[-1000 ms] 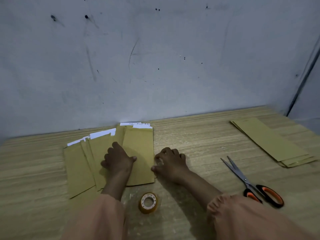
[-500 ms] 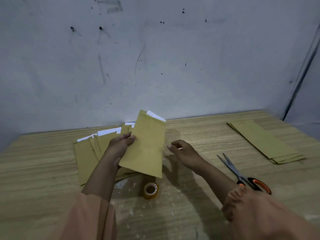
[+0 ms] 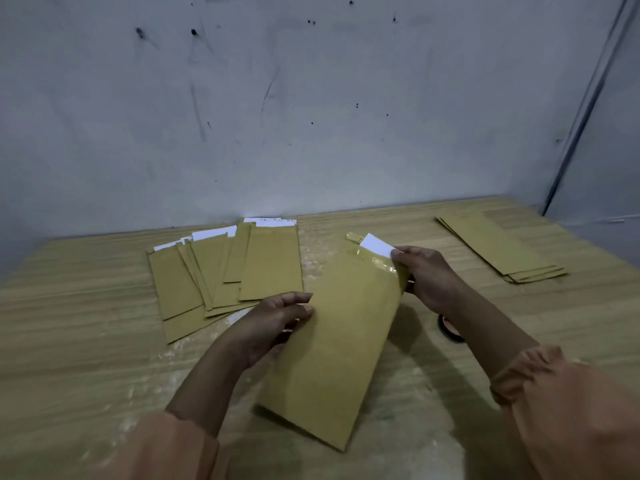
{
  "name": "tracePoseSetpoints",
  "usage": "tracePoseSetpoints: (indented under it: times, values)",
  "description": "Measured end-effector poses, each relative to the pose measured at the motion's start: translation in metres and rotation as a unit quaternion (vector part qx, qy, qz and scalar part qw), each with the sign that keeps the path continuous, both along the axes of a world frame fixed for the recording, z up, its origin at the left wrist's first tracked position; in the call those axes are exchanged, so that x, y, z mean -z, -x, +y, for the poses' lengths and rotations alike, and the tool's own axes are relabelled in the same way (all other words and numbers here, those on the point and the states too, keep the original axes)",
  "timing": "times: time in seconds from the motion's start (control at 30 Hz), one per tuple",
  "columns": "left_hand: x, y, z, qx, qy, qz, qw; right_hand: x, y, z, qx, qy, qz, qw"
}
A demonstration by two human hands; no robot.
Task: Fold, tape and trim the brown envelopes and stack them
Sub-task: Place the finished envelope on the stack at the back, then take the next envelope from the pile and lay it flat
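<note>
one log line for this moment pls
left hand grips envelope side | right hand pinches its top | spread pile beside | stack far right

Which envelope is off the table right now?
The envelope held by both hands, white paper showing at its top; all the others lie flat in piles.

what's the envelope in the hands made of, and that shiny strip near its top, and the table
Held envelope: brown kraft-type paper, matte, thin, flat.
Shiny strip: probably clear plastic tape, glossy, catching light.
Table: wood-grain surface with pale streaks; solid wood or laminate cannot be told.
</note>
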State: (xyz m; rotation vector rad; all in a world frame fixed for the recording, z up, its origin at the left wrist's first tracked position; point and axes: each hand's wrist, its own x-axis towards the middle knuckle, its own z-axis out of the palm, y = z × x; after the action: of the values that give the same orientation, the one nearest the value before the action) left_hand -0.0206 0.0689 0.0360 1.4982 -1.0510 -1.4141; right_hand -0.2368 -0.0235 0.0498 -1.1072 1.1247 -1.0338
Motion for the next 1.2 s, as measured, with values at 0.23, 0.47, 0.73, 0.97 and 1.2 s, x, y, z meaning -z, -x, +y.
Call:
tracePoseSetpoints:
  times: [0.23, 0.47, 0.73, 0.97, 1.2]
  values:
    - [0.016, 0.036, -0.001, -0.024, 0.096, -0.154, 0.983, 0.012, 0.011, 0.024, -0.028, -0.027, -0.003, 0.999]
    - [0.019, 0.035, -0.002, 0.028, 0.156, -0.275, 0.948, -0.001, 0.035, 0.030, -0.136, -0.003, 0.128, 0.982]
    - [0.017, 0.031, -0.011, 0.077, 0.165, -0.348, 0.920, -0.006, 0.037, 0.027, -0.192, 0.018, 0.167, 0.967]
    - [0.016, 0.037, -0.011, 0.059, 0.194, -0.361, 0.910, -0.005, 0.033, 0.024, -0.209, 0.016, 0.184, 0.960]
    - [0.016, 0.040, -0.012, 0.057, 0.209, -0.350, 0.911, -0.002, 0.025, 0.020, -0.203, 0.028, 0.198, 0.959]
